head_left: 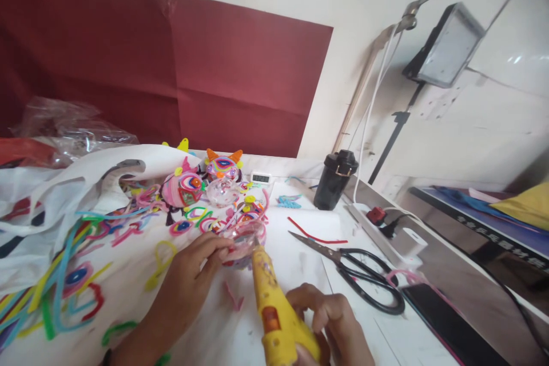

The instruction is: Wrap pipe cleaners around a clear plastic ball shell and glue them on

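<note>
White paper point(298, 263) lies beneath; left of the scissors point(335, 254), our left hand point(195, 266) pinches a clear plastic piece point(242, 233), our right hand point(334, 314) grips a glue gun point(274, 306). We should steady its nozzle point(256, 242), clear of skin.

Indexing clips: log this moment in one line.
left hand: holds clear piece | right hand: holds yellow glue gun, nozzle near piece | scissors: right of gun
</note>
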{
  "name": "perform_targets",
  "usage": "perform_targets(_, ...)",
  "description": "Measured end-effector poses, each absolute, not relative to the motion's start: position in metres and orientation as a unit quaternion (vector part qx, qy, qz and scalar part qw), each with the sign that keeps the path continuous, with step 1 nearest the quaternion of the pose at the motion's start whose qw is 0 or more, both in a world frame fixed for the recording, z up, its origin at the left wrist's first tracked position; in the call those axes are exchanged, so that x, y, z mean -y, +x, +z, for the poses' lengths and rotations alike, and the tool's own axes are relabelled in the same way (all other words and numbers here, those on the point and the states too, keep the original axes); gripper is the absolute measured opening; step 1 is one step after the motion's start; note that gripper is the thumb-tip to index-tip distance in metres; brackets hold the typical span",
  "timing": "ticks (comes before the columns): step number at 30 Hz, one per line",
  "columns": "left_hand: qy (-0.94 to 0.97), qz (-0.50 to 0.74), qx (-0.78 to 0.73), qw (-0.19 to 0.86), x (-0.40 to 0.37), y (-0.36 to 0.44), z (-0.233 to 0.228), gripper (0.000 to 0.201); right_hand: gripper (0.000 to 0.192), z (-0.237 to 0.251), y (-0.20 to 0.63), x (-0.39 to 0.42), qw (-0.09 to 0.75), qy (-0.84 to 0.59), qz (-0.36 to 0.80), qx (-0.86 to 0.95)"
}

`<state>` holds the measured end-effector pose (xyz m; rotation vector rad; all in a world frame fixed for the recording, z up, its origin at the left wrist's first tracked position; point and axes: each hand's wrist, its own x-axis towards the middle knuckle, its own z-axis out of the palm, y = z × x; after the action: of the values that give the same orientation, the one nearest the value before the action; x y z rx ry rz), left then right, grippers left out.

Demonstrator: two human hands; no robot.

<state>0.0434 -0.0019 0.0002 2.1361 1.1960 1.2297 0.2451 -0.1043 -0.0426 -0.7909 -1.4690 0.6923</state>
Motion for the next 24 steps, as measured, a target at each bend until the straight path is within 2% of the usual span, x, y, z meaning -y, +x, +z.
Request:
perform_targets(4, 0.763, 0.434, -0.432, 0.204, 0.002, 0.043, 0.001, 0.025, 0.024, -0.041, 0.252, 0.101, 0.599, -0.333, 0.299, 0.663)
perform_targets(12, 0.728, 0.450, -0.455, 0.247, -0.005, 0.039, 0.000, 0.024, 0.016, -0.024, 0.264, 0.085, 0.557, -0.259, 0.106, 0.782)
perform_targets(18, 0.664, 0.480, -0.487, 0.303, -0.011, 0.036, 0.000, 0.027, 0.025, -0.043, 0.261, 0.085, 0.522, -0.383, 0.065, 0.759)
perform_targets(24, 0.639, 0.505, -0.490, 0.310, -0.014, 0.033, 0.000, 0.027, 0.032, -0.062, 0.262, 0.080, 0.392, -0.489, 0.054, 0.777)
